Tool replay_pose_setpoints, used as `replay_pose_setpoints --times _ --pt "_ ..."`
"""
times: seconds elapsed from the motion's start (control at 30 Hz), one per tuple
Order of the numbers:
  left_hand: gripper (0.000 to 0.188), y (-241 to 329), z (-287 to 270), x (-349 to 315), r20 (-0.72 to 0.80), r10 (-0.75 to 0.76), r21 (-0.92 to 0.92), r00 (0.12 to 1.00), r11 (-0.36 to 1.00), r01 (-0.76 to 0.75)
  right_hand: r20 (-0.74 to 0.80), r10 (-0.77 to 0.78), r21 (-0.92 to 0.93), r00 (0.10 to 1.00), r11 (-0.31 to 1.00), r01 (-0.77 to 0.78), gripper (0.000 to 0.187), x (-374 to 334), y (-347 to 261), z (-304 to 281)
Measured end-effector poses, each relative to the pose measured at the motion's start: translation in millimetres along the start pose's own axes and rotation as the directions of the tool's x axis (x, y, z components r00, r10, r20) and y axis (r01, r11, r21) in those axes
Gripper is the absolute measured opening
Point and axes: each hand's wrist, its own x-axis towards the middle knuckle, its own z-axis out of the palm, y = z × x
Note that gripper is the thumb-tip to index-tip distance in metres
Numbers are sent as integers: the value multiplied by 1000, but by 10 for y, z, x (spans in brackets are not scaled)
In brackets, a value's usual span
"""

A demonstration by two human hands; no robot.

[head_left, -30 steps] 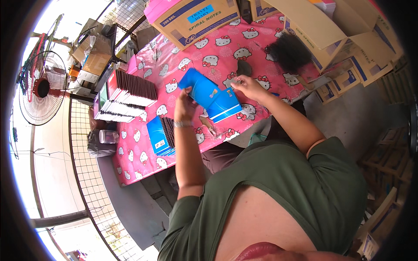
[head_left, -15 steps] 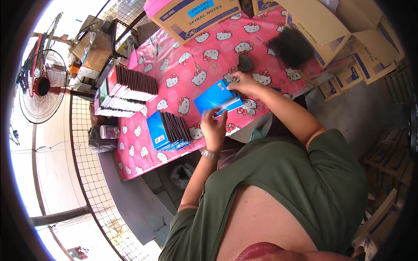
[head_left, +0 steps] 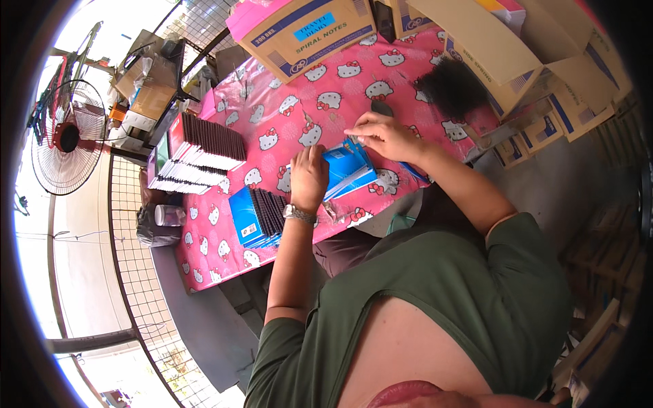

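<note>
A few blue-covered notebooks (head_left: 348,170) lie at a slant on the pink patterned tablecloth in front of me. My left hand (head_left: 309,178), with a watch at the wrist, is closed over their left end with its fingers curled. At their upper right corner my right hand (head_left: 393,138) has thumb and forefinger pinched together. Whatever is in that pinch is too small to make out. Left of my left hand sits a stack of blue notebooks (head_left: 246,216) with black spiral bindings. Another blue edge (head_left: 413,173) shows below my right wrist.
Tall stacks of bound notebooks (head_left: 197,153) stand at the table's left. A black heap of what look like spiral coils (head_left: 449,88) lies at the right, near an open carton (head_left: 493,58). Beyond is a large closed carton (head_left: 306,44). A small dark object (head_left: 381,108) sits behind my right hand.
My left hand has moved left and up, from the notebooks' lower edge to their left end, and its fingers have curled in. My right hand has shifted slightly right and down.
</note>
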Motion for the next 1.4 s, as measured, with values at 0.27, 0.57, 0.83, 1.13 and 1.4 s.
replay_pose_setpoints --times 0.27,0.57,0.83,1.13,1.4 --pt "18 102 106 33 -78 -35 -1 996 999 35 29 -52 -78 998 995 54 27 96 74 28" --pt "17 188 140 80 -96 -15 -19 995 1000 13 239 4 105 971 994 -30 20 125 94 -110" --pt "15 214 113 47 -83 18 -39 996 999 -21 93 19 -188 996 982 -1 27 43 -78 96" --pt "29 328 169 98 63 22 59 998 998 -26 187 294 -251 937 937 -244 30 168 -347 -117" --pt "20 265 19 -11 82 32 25 996 999 -34 388 465 -154 796 884 -442 43 586 234 -174"
